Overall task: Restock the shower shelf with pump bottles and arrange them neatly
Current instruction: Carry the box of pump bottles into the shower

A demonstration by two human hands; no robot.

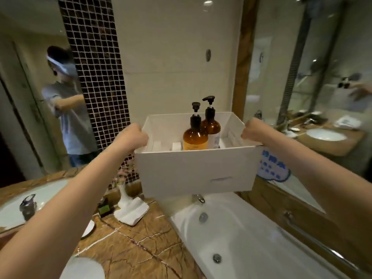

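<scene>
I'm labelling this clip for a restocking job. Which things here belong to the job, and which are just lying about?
Belongs to the job:
two amber pump bottles
white box holding them
left hand and right hand, each in a grip on a box side

Just lying about:
folded white towel
sink tap
bathtub

Both bare forearms are stretched forward and upward, roughly level with each other and set well apart. The left hand (134,137) is curled into a closed grip, knuckles facing the camera. The right hand (254,131) is clenched likewise, wrist held straight.
</scene>
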